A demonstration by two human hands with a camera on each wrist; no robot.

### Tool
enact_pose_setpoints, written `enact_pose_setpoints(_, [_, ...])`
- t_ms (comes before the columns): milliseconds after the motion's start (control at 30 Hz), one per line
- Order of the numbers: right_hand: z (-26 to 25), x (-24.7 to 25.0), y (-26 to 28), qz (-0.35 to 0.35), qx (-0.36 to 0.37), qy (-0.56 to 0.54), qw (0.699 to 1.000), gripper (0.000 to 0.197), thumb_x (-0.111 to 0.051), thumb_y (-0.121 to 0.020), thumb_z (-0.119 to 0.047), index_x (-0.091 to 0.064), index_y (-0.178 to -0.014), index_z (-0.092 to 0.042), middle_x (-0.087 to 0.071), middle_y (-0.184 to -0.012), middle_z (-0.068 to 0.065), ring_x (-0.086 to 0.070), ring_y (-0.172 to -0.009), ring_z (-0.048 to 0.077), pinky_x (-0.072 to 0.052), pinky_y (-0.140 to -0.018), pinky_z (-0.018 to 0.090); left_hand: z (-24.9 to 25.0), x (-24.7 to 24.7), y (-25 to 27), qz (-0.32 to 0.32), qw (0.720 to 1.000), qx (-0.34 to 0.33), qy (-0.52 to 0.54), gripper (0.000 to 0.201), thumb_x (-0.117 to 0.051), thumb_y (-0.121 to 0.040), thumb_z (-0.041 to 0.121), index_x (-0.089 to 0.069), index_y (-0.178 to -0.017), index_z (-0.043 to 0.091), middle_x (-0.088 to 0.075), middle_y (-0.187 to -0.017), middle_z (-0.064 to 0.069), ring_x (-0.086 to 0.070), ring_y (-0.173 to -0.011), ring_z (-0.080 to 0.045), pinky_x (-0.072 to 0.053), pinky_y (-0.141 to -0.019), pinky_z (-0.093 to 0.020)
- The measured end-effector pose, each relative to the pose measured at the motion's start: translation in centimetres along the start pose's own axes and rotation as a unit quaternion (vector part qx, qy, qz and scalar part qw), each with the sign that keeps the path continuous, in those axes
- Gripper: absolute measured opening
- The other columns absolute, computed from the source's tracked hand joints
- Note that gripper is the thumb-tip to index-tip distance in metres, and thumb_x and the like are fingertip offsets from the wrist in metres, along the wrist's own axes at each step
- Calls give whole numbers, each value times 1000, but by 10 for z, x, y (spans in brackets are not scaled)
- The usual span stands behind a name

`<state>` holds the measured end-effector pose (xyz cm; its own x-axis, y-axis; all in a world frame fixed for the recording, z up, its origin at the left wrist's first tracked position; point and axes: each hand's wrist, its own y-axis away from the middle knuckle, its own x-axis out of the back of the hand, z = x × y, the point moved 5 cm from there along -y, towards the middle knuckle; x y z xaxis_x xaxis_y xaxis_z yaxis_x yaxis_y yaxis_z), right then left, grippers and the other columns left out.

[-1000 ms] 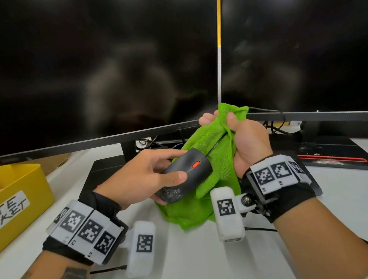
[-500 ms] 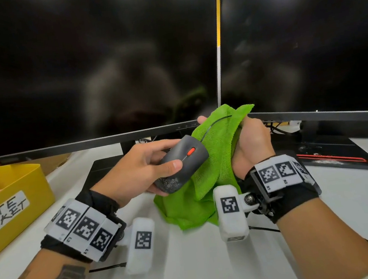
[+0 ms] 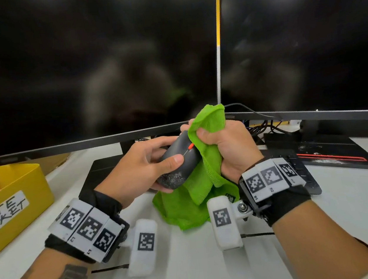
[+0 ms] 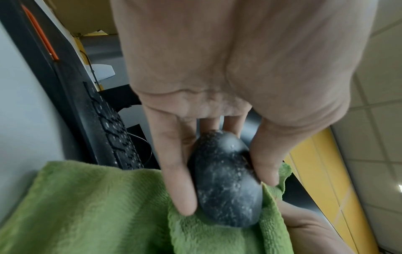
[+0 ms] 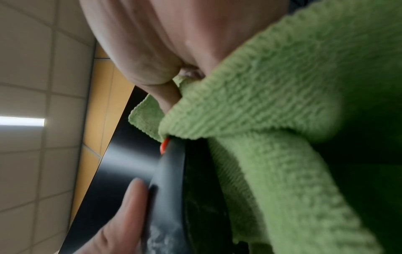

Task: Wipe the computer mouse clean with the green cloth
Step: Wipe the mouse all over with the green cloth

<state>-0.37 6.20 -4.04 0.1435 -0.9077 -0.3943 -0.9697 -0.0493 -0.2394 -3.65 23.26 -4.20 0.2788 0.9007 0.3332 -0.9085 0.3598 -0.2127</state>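
Note:
A dark grey mouse (image 3: 178,160) with an orange wheel is held above the desk, nose tilted up and away; whitish grime speckles its rear end (image 4: 226,185). My left hand (image 3: 140,169) grips the mouse, thumb on top and fingers round its sides (image 4: 178,171). My right hand (image 3: 229,143) clutches the green cloth (image 3: 208,182) and presses a fold of it over the mouse's front, by the wheel (image 5: 164,144). The rest of the cloth (image 5: 282,120) hangs down to the desk. The mouse's cable arcs off behind the right hand.
Two dark monitors (image 3: 93,64) stand close behind the hands. A yellow bin (image 3: 14,202) labelled as a waste basket sits at the left. A black keyboard (image 3: 300,172) and a black pad with a red line (image 3: 330,155) lie to the right on the white desk (image 3: 192,270).
The right hand slid the cloth up over the mouse's front, now covering part of the wheel. The left hand lifted and tilted the mouse a little toward the monitors.

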Motion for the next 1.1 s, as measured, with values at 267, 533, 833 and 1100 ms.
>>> enact_pose_setpoints(267, [-12,23,-2,97,2,-76,992,23,-52,-100,8,-68,-84,5,-77,-91,24,-77,-81,35,-65,-68,46,-4,-2,0,-46,999,0,-2,53,-83,-86,30,-63,-135,35,-79,-118,0,-79,-97,-20,-66,-68,-42])
enact_pose_setpoints(533, [-19,40,-2,160,-10,-136,978,25,-53,-99,7,-63,-119,17,-75,-111,32,-78,-96,40,-65,-77,51,-7,-1,-1,-69,998,-10,-4,58,-76,-83,26,-63,-139,32,-76,-121,-12,-76,-98,-21,-66,-71,-46])
enact_pose_setpoints(833, [-24,49,1,187,1,-167,968,12,-56,-96,6,-67,-99,9,-78,-102,26,-78,-97,39,-62,-85,56,-7,7,1,-70,997,-12,-4,54,-76,-81,24,-66,-134,34,-76,-120,-12,-75,-99,-23,-65,-77,-51])
enact_pose_setpoints(1100, [-15,20,2,43,-65,-260,962,47,-36,-108,-34,-58,-127,2,-67,-134,27,-64,-126,40,-47,-108,56,-8,11,-2,-6,999,-11,43,40,-77,-80,27,-74,-113,49,-80,-112,-5,-79,-94,-26,-67,-71,-48])
